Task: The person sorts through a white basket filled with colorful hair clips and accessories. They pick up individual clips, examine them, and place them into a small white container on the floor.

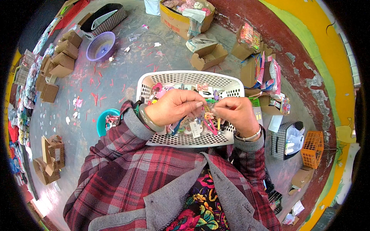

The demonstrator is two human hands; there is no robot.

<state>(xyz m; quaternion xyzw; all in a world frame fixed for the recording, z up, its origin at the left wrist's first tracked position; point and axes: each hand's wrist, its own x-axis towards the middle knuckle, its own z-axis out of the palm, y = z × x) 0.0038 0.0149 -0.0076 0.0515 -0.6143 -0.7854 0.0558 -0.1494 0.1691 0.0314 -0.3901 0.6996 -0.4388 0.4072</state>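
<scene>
In front of my body stands a white perforated plastic basket point(189, 143), filled with a jumble of small colourful pieces that look like hair accessories. Over its middle my left hand point(173, 107) is closed in a pinch, thumb against fingertips. Facing it, my right hand point(239, 114) pinches too, its fingertips a short way from the left ones. Between them is something small, partly see-through and yellow-green, too small to name. Below the fingers lie a pink hair clip point(210, 126) and a white tag point(195, 129). A pink flower-shaped piece point(157, 89) sits at the basket's far left.
A teal basin point(103, 122) with small items stands left of the basket. Farther off are a purple basin point(101, 47), a large carton point(175, 22) and an open cardboard box point(210, 56). On the right stand a checked basket point(280, 141) and an orange crate point(312, 149).
</scene>
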